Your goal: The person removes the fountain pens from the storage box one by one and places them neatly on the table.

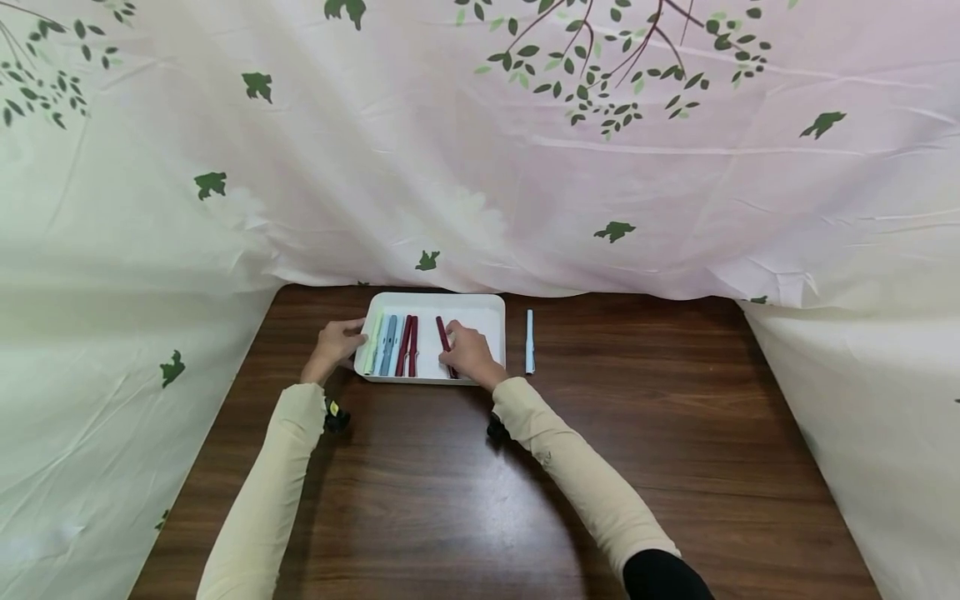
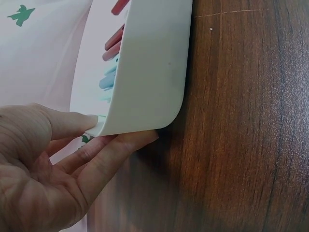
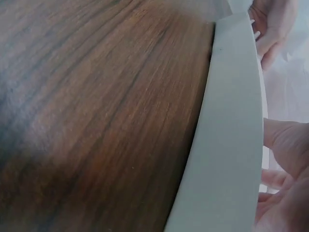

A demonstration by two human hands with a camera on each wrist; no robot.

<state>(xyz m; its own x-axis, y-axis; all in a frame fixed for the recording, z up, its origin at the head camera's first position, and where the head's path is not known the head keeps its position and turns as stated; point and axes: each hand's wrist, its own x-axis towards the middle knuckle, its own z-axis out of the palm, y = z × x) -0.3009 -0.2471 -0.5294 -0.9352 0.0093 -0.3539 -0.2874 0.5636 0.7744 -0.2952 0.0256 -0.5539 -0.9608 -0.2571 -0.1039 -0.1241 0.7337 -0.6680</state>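
A white rectangular tray (image 1: 480, 310) lies near the back of the table with several pens in it. At its left end my left hand (image 1: 335, 346) grips the rim; in the left wrist view the thumb is over the wall and the fingers lie outside. My right hand (image 1: 469, 353) is over the right half of the tray, pinching a dark red pen (image 1: 442, 332) that leans slightly. To the left lie two dark red pens side by side, a blue-grey pen (image 1: 387, 346), light blue pens and a pale green pen (image 1: 373, 344). The right fingertips are partly hidden in the right wrist view.
A light blue pen (image 1: 530, 342) lies on the brown wooden table (image 1: 637, 433), just right of the tray. A pale curtain (image 1: 480, 183) with leaf and bird prints hangs behind the table and along both sides.
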